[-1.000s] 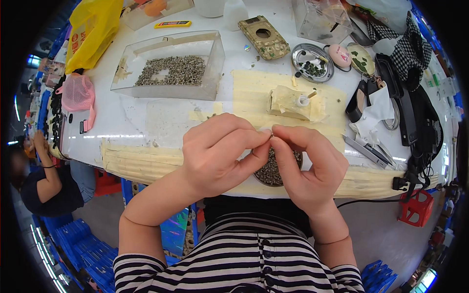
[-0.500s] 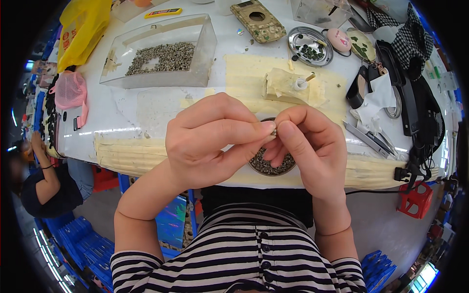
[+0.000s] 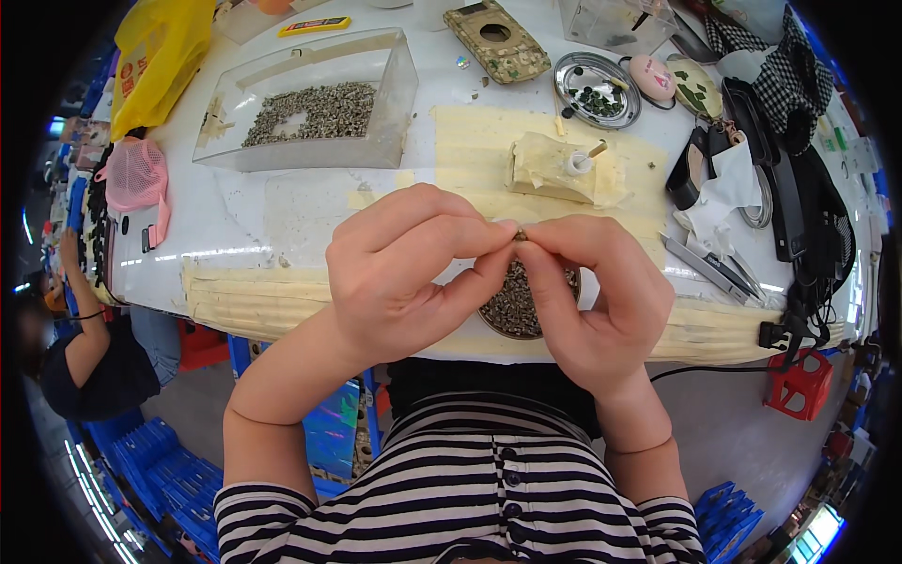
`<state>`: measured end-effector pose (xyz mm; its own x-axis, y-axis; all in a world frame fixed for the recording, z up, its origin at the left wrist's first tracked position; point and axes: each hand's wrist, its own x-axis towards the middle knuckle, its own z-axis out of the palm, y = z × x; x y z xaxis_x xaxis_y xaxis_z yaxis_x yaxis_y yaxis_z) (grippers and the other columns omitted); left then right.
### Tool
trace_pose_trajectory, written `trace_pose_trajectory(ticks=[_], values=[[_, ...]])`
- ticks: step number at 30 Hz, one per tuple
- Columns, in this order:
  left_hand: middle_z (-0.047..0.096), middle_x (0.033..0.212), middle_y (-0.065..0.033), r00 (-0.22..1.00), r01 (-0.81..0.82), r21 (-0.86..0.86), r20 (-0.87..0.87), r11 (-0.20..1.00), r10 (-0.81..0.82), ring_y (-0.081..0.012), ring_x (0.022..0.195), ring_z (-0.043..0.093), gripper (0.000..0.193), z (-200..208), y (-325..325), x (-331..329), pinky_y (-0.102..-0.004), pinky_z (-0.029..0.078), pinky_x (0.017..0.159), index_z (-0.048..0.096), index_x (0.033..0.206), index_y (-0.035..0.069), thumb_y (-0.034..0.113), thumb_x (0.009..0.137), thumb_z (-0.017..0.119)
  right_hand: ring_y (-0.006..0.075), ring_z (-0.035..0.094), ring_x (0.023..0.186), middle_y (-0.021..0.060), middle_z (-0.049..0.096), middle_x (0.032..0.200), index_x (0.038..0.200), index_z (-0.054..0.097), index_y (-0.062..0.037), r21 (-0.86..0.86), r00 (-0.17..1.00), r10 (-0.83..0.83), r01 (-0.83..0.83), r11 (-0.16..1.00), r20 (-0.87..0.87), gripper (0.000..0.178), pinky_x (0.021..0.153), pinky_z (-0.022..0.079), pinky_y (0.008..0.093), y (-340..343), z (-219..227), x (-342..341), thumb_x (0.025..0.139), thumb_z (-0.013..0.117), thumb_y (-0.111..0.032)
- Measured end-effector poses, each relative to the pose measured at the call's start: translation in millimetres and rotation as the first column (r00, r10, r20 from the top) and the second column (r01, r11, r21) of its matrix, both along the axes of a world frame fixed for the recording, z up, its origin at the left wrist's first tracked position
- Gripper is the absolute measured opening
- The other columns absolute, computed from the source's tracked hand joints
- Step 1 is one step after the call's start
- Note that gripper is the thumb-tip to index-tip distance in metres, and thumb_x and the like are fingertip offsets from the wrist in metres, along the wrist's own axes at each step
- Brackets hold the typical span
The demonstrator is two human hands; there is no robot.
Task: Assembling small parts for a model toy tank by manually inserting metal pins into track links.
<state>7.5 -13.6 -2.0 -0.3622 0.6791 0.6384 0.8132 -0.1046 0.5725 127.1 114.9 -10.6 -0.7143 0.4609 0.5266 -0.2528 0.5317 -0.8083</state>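
My left hand (image 3: 404,268) and my right hand (image 3: 601,291) meet fingertip to fingertip, both pinching one small metal piece (image 3: 520,236). Its exact kind is too small to make out. Right below them stands a round dish (image 3: 510,331) filled with many small grey metal pieces, partly hidden by my fingers. Beyond my hands sits a block wrapped in cream tape (image 3: 540,167), with a small white cup (image 3: 578,163) on it and a short stick standing in the cup.
A clear box (image 3: 385,141) of similar metal pieces stands far left. Far right lie a round metal tray (image 3: 615,115) with dark green pieces, a camouflage case (image 3: 498,42), tweezers (image 3: 709,266) and a white tissue (image 3: 719,207). Another person (image 3: 103,362) sits at the left.
My right thumb and forefinger have closed on the small piece, and its other fingers have curled in. Both hands have shifted slightly. The person at the left has raised an arm.
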Motion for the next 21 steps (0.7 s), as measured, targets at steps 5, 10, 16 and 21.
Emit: trace_pose_trajectory(ticks=[5,10,16,21], values=[[0.065,0.077,-0.0101,1.0,-0.007,-0.006,-0.023,1.0,0.007,-0.0187,0.067,0.063,0.023,-2,0,-1,-0.0266,0.049,0.057,0.07,0.086,-0.001,-0.009,0.066,0.078,0.0196,0.067,0.068,0.0119,0.068,0.08,0.085,0.067,0.0016,0.135,0.998,-0.057,0.055,0.989,0.011,0.011,0.058,0.053,0.027,-3,4,0,0.077,0.074,0.004],[0.065,0.08,-0.0092,0.997,0.072,0.011,-0.009,0.997,-0.072,-0.0189,0.07,0.063,0.025,-1,-2,-1,-0.0269,0.049,0.058,0.071,0.089,0.0,-0.009,0.067,0.078,0.0094,0.065,0.074,0.0062,0.068,0.084,0.094,0.064,0.0035,-0.562,0.968,0.225,-0.126,0.818,0.111,0.007,0.067,0.054,0.0229,1,7,7,0.091,0.066,-0.003],[0.065,0.083,-0.0081,0.965,0.183,0.031,0.184,0.983,-0.186,-0.018,0.072,0.063,0.025,1,-4,-6,-0.0273,0.05,0.061,0.071,0.093,0.001,-0.01,0.07,0.076,0.0087,0.064,0.073,0.0052,0.067,0.084,0.099,0.061,0.0022,-0.772,0.912,0.407,-0.227,0.594,0.045,0.013,0.067,0.053,0.0213,6,9,7,0.098,0.058,-0.011],[0.067,0.079,-0.0075,0.948,0.192,0.094,0.241,0.977,-0.209,-0.0152,0.067,0.063,0.023,-1,-1,-8,-0.0248,0.05,0.056,0.074,0.092,0.002,-0.007,0.072,0.077,0.0087,0.064,0.073,0.0056,0.067,0.084,0.1,0.059,0.0012,-0.8,0.89,0.454,-0.248,0.547,0.034,0.014,0.065,0.053,0.0216,7,10,6,0.1,0.055,-0.012]])
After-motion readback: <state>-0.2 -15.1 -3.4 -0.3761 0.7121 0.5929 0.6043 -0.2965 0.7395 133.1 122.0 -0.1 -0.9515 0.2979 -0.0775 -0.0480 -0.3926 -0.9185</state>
